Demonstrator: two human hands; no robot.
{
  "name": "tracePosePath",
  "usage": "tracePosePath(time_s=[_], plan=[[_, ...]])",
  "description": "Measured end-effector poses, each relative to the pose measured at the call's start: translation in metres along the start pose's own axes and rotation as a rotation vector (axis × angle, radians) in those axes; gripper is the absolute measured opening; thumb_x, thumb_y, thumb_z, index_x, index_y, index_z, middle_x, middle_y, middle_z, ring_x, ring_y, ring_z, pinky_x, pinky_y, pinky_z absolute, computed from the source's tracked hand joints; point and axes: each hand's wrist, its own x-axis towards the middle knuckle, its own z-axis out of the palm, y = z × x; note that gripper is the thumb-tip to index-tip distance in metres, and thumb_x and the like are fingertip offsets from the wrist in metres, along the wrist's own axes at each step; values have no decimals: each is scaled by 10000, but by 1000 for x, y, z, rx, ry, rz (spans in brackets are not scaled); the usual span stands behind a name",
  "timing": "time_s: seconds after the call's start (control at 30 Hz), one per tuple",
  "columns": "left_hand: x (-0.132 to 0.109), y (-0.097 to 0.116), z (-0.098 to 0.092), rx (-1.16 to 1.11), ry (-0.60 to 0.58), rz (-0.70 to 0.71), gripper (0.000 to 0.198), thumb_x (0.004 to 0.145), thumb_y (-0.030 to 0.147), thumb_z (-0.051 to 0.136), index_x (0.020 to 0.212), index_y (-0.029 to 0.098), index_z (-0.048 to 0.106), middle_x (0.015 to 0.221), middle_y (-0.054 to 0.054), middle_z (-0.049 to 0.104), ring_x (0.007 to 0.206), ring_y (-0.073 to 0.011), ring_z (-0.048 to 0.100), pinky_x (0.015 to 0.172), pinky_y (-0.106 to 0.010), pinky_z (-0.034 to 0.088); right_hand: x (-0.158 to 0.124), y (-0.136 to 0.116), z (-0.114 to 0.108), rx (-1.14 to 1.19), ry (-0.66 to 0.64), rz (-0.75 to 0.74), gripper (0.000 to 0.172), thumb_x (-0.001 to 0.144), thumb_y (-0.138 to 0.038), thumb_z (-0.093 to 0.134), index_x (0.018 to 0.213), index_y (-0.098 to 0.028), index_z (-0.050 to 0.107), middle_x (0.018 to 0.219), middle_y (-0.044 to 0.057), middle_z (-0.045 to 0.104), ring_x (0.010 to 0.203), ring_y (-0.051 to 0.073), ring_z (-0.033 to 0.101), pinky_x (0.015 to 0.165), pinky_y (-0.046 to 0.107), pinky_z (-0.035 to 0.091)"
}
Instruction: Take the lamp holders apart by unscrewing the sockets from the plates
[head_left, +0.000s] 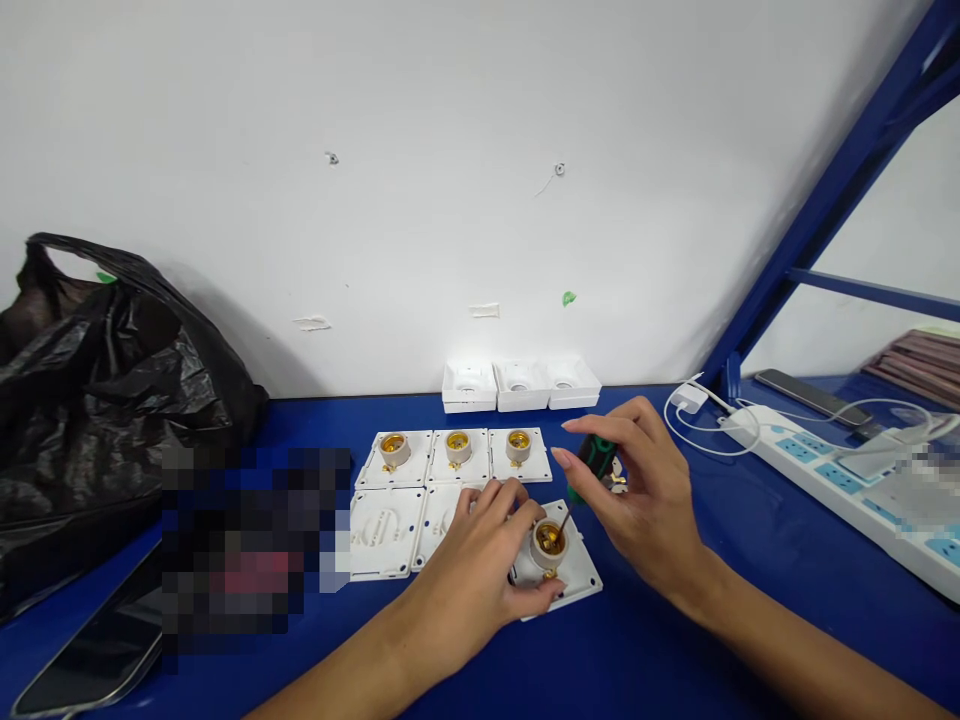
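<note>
My left hand (487,560) grips a white square plate (581,580) with a round lamp socket (550,545) on it, fingers behind the socket and thumb in front. The plate lies turned on the blue table. In my right hand (649,500) is a green and black screwdriver (596,458), pinched by the handle and tilted, its thin shaft reaching down into the brass-lined socket. Where exactly the tip sits is hard to see. Small brass-coloured pieces (618,475) show by the right fingers, partly hidden.
Behind my left hand, three plates with sockets (457,447) stand in a row, with bare white plates (380,530) in front. White square covers (521,387) line the wall. A black plastic bag (112,400) and a phone (97,640) are left; a power strip (840,480) with cables is right.
</note>
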Motion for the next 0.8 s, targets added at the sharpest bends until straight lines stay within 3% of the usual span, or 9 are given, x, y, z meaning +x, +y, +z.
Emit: tracePosePath(time_s=[0.1, 0.3, 0.47, 0.53, 0.67, 0.8], plan=[[-1, 0, -1, -10, -4, -3, 468, 795, 336, 936, 1133, 199, 642, 1205, -65, 622, 1156, -330, 573, 1023, -500, 422, 0, -1, 1, 18, -31, -38, 310, 953, -137, 728, 1209, -308, 692, 879, 0, 533, 749, 177, 519, 600, 315, 496], [-1, -2, 0, -39, 2, 14, 498, 798, 325, 934, 1178, 205, 635, 1287, -79, 618, 1208, -344, 557, 1028, -500, 412, 0, -2, -7, 102, -140, -90, 521, 977, -128, 694, 1438, -360, 626, 947, 11, 565, 833, 187, 582, 707, 338, 569], [1, -1, 1, -32, -26, -4, 458, 795, 332, 937, 1124, 198, 647, 1223, -75, 629, 1166, -344, 564, 1010, -490, 413, 9, -2, -23, 238, -469, -2, 546, 1070, -160, 532, 1577, -354, 473, 1228, 68, 680, 1079, 212, 665, 926, 403, 602], [0, -1, 1, -24, -30, -3, 453, 802, 345, 931, 1121, 195, 646, 1200, -71, 624, 1139, -338, 567, 998, -484, 416, 11, 0, -27, 300, -533, 63, 504, 1094, -182, 479, 1568, -354, 474, 1276, 71, 689, 1091, 209, 681, 945, 408, 603], [-2, -2, 3, -19, -14, 3, 457, 811, 367, 925, 1128, 206, 638, 1196, -64, 616, 1127, -326, 562, 994, -479, 416, 6, 8, -27, 333, -472, 137, 391, 1098, -247, 501, 1471, -345, 568, 1270, 72, 685, 1096, 222, 688, 909, 407, 606], [-2, -3, 3, -32, -7, 6, 478, 797, 362, 937, 1138, 206, 642, 1201, -57, 617, 1148, -325, 567, 1014, -482, 413, 3, 12, -24, 322, -260, 58, 341, 982, -276, 739, 1312, -362, 720, 1094, 42, 673, 1002, 218, 658, 844, 380, 597]])
